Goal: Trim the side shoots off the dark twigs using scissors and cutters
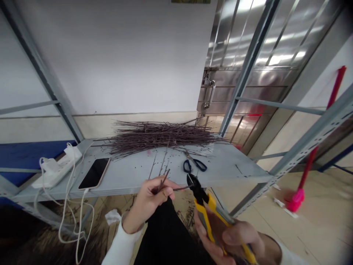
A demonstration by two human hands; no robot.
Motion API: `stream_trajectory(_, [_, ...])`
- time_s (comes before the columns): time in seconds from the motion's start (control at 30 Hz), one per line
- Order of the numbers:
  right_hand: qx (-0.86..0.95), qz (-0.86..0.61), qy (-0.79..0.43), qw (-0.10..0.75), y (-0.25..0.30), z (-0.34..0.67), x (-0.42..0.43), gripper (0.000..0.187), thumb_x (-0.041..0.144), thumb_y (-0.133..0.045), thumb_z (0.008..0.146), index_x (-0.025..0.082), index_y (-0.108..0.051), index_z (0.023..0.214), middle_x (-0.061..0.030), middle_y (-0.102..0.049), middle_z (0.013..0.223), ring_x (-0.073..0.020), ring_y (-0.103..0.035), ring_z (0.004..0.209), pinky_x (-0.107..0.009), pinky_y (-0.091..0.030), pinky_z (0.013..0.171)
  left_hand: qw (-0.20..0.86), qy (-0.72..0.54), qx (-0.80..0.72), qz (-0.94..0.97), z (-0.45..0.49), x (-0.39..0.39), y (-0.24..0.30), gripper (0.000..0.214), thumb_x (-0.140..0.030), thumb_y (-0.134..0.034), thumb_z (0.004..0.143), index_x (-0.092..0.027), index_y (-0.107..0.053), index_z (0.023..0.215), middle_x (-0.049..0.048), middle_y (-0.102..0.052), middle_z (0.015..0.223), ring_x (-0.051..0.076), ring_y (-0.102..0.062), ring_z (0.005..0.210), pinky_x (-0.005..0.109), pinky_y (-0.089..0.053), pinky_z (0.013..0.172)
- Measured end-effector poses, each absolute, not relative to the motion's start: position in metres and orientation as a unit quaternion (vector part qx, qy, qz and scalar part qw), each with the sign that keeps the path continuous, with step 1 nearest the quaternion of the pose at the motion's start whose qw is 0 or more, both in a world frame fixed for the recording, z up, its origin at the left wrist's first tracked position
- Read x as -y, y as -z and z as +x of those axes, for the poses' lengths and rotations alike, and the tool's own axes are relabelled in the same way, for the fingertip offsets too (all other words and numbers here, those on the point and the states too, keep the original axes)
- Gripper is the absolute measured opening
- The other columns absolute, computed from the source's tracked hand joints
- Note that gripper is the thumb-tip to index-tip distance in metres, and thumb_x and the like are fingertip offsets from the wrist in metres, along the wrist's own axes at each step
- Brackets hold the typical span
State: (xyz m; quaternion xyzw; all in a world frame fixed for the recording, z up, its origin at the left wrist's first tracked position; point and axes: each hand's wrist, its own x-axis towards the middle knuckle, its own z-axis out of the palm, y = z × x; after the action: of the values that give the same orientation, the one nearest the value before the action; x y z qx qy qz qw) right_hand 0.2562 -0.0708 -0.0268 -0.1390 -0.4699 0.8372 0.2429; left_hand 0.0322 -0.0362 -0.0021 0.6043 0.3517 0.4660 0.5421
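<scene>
The left hand [149, 202] grips a thin dark twig [179, 188] between thumb and fingers, its end running right to the open jaws of the yellow-handled diagonal cutters [202, 217], which the right hand [234, 239] holds closed around, just below the metal shelf [129, 180]'s front edge.

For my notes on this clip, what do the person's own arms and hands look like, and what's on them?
The left hand and right hand are bare, with no gloves. Each forearm is covered by a white long sleeve, the left sleeve and the right sleeve, with no markings visible.
</scene>
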Motion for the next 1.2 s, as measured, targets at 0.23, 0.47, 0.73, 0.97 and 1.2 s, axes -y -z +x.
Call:
stream_trajectory(0.23, [0.476, -0.171, -0.813, 0.289, 0.030, 0.255, 0.069, 0.038, 0.040, -0.063, 0.065, 0.019, -0.048, 0.092, 0.0045, -0.049, 0.065, -0.0058, -0.042, 0.042, -0.018, -0.034, 0.041, 0.529, -0.462, -0.362, 0.613, 0.038, 0.036, 0.010, 0.034, -0.046, -0.064, 0.080, -0.015, -0.075, 0.089, 0.0008, -0.058, 0.059, 0.007, -0.036, 0.045, 0.020, -0.030, 0.044])
stream_trajectory(0.47, [0.675, -0.378, -0.464, 0.432, 0.031, 0.267, 0.055, 0.030, 0.029, -0.060, 0.076, 0.021, -0.050, 0.102, 0.0001, -0.049, 0.075, -0.0110, -0.047, 0.062, -0.022, -0.038, 0.054, 0.446, -0.538, -0.418, 0.580, 0.055, 0.056, -0.001, 0.027, -0.041, -0.067, 0.076, -0.017, -0.076, 0.084, 0.0031, -0.060, 0.063, 0.011, -0.047, 0.051, 0.021, -0.037, 0.046])
stream_trajectory(0.73, [0.744, -0.437, 0.273, 0.426, 0.030, 0.277, 0.025, 0.032, 0.021, -0.051, 0.075, 0.020, -0.046, 0.107, -0.0046, -0.056, 0.078, -0.0195, -0.055, 0.065, -0.028, -0.046, 0.058, 0.567, -0.559, -0.432, 0.423, 0.074, 0.074, 0.006, 0.038, -0.049, -0.072, 0.068, -0.015, -0.076, 0.086, 0.0038, -0.063, 0.059, 0.002, -0.026, 0.039, 0.018, -0.020, 0.038])
stream_trajectory(0.97, [0.774, -0.443, 0.256, 0.373, 0.030, 0.284, 0.032, 0.035, 0.026, -0.050, 0.077, 0.015, -0.047, 0.110, -0.0100, -0.063, 0.085, -0.0200, -0.061, 0.067, -0.027, -0.049, 0.057, 0.577, -0.540, -0.427, 0.438, 0.068, 0.061, 0.012, 0.037, -0.045, -0.076, 0.064, -0.013, -0.076, 0.084, 0.0013, -0.059, 0.055, 0.001, -0.024, 0.037, 0.019, -0.016, 0.037])
stream_trajectory(1.2, [0.800, -0.513, -0.038, 0.310, 0.013, 0.281, 0.062, 0.042, 0.022, -0.053, 0.070, 0.018, -0.048, 0.111, -0.0001, -0.059, 0.069, -0.0136, -0.054, 0.051, -0.022, -0.042, 0.049, 0.477, -0.549, -0.397, 0.560, 0.052, 0.041, 0.020, 0.019, -0.035, -0.073, 0.070, -0.018, -0.078, 0.077, -0.0009, -0.054, 0.054, 0.006, -0.034, 0.042, 0.021, -0.024, 0.038])
